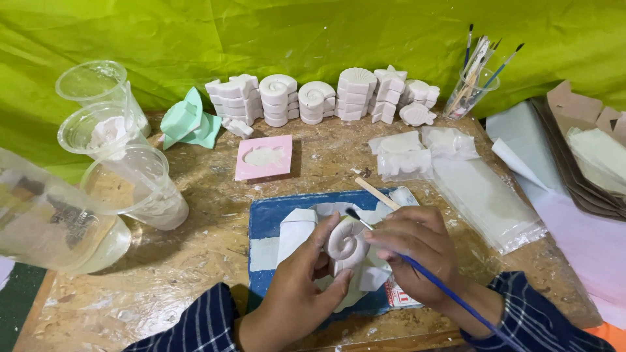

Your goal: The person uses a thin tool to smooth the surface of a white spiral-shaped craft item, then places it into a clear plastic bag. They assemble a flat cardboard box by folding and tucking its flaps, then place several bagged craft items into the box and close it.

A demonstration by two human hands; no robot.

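Note:
My left hand [297, 287] grips a white plaster spiral shell cast [345, 244], holding it upright above a blue mat [267, 218] with white paper on it. My right hand [417, 251] pinches a thin blue-handled paintbrush [430, 277]; its dark tip rests at the shell's upper edge. Both sleeves are dark blue with a white check. A wooden stick [377, 193] lies on the mat just beyond the hands.
Stacks of white shell and star casts [319, 98] line the back by the green cloth. A pink mould [264, 158], green moulds [189, 120], clear plastic cups [140, 186], a cup of brushes [473, 85], plastic bags [486, 199] and cardboard [580, 150] surround the work area.

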